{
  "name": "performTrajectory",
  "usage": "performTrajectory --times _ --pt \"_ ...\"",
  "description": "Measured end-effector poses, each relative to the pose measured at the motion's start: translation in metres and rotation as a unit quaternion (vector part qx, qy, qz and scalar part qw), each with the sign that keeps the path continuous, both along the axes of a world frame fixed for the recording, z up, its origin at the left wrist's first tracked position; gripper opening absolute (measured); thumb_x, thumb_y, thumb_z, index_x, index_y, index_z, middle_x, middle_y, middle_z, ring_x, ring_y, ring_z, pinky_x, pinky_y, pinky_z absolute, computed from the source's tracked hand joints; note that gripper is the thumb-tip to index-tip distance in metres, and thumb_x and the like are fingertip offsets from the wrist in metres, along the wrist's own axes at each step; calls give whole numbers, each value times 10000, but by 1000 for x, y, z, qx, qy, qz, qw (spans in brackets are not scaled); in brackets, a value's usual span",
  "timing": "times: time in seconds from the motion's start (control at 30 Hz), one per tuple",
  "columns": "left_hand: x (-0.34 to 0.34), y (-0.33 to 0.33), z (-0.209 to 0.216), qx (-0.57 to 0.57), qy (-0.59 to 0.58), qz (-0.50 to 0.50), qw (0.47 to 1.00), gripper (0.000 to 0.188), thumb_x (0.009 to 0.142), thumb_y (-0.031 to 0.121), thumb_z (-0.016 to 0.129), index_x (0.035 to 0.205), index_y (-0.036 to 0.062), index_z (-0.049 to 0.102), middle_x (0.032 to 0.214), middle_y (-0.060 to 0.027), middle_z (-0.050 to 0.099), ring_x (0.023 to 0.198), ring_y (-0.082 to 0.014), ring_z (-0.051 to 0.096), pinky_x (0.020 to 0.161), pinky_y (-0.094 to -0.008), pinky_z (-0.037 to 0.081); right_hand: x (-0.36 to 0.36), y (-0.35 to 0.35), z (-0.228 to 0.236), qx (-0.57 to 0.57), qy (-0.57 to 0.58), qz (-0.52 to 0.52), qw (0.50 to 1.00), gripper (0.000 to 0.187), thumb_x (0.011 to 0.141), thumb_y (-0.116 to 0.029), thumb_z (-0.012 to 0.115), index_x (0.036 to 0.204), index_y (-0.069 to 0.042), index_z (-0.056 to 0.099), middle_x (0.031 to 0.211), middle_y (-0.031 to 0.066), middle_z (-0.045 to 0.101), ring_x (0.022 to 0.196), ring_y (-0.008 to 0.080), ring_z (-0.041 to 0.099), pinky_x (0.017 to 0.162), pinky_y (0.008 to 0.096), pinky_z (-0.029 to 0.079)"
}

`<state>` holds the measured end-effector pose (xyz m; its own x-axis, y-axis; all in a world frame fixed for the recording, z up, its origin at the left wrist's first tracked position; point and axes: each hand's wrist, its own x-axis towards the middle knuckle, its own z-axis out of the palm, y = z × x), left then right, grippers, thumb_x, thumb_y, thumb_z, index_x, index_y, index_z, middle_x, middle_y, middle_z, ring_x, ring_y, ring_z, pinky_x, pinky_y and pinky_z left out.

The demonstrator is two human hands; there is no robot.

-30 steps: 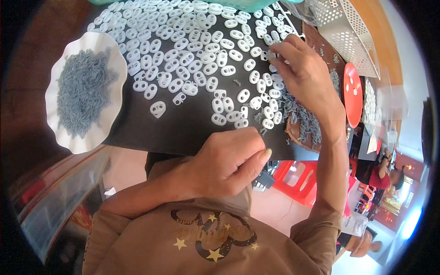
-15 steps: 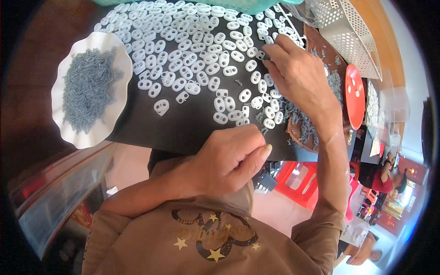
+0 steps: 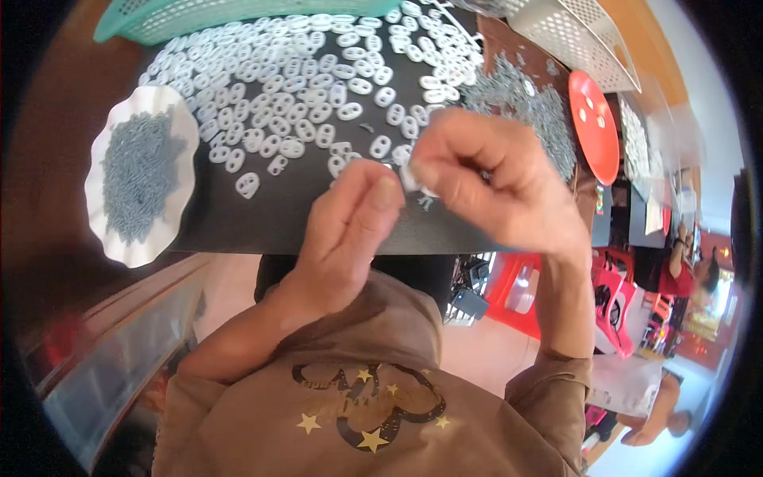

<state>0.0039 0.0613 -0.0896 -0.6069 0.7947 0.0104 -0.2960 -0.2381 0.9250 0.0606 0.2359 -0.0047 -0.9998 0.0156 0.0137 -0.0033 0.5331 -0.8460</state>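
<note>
Close in front of me, over the near part of the dark table (image 3: 262, 222), my two hands nearly meet. My right hand (image 3: 509, 187) pinches a small white plastic piece (image 3: 408, 177) between thumb and fingers. It looks like one of the oval two-hole pieces (image 3: 278, 125) spread over the tabletop. Closed, with its thumb pressed on the curled forefinger, my left hand (image 3: 346, 226) is just left of that piece; what it grips, if anything, is hidden. Small grey screw-like parts (image 3: 139, 179) fill a white wavy-edged plate (image 3: 188, 151) at the left. More grey parts (image 3: 540, 111) lie heaped to the right.
A green basket (image 3: 238, 24) stands along the far edge, and a white perforated basket (image 3: 584, 44) at the far right. Near it lies a red plate (image 3: 596, 155) with a few white pieces. Below the table are red stools (image 3: 509, 294). Other people (image 3: 679, 274) are in the right background.
My right hand has come back from the far right pieces toward me, bringing a white piece beside my left hand. My left hand has risen over the table edge. The view has shifted.
</note>
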Motion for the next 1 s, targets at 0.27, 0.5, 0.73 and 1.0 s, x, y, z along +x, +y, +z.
performTrajectory --times 0.27,0.5,0.73,1.0 --pt "7 -4 3 -25 23 -40 999 180 1008 139 453 923 4 536 676 28 497 601 -24 397 527 -201 333 36 -13 -21 -34 28 -30 999 136 871 -81 576 796 32 576 662 164 563 617 339 598 556 404 449" --pt "8 -9 5 -36 67 -66 995 133 993 93 465 946 0 548 709 13 523 614 -35 439 539 -207 362 44 -21 -29 -34 78 -48 995 182 901 -118 589 786 20 554 681 170 587 625 348 617 544 410 454" --pt "15 2 10 -42 50 -56 996 116 984 54 458 982 -15 551 756 -21 555 647 -60 498 588 -198 415 56 -23 -38 78 135 -94 983 124 824 -78 606 815 13 524 703 165 519 625 366 600 536 425 481" --pt "12 11 8 -32 83 -22 996 129 944 38 481 868 -30 560 697 -39 534 556 -68 461 498 -209 369 76 1 -39 214 186 -80 956 68 786 -83 571 814 -21 564 769 140 554 646 321 611 522 411 499"
